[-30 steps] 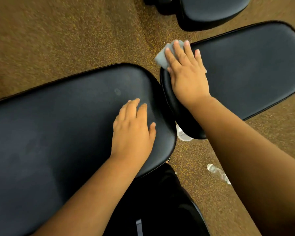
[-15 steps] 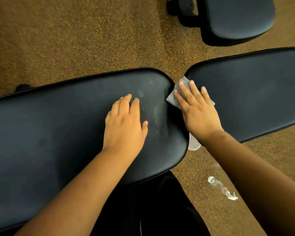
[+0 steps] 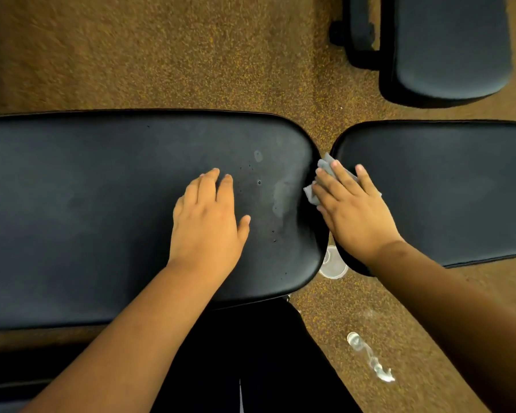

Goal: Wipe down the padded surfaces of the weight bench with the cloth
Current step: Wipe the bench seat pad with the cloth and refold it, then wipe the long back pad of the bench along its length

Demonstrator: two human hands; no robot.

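The weight bench has two black padded parts: a long pad point(image 3: 87, 204) on the left and a shorter pad point(image 3: 459, 189) on the right, with a narrow gap between them. My left hand point(image 3: 209, 222) lies flat on the long pad near its right end, fingers apart, holding nothing. My right hand point(image 3: 352, 210) presses a small grey cloth point(image 3: 323, 168) against the left edge of the right pad, at the gap. Wet spots and a smear point(image 3: 280, 198) show on the long pad beside the gap.
Another black padded seat point(image 3: 447, 49) on a dark frame stands at the top right. A clear plastic cup point(image 3: 332, 263) sits on the speckled brown floor under the gap. A clear plastic bottle point(image 3: 370, 357) lies on the floor at the lower right. My dark trouser leg point(image 3: 251, 353) fills the bottom middle.
My right hand has slid the cloth from the far corner of the right pad down along its left edge toward the gap. The camera view has shifted; my left hand stays flat on the long pad.
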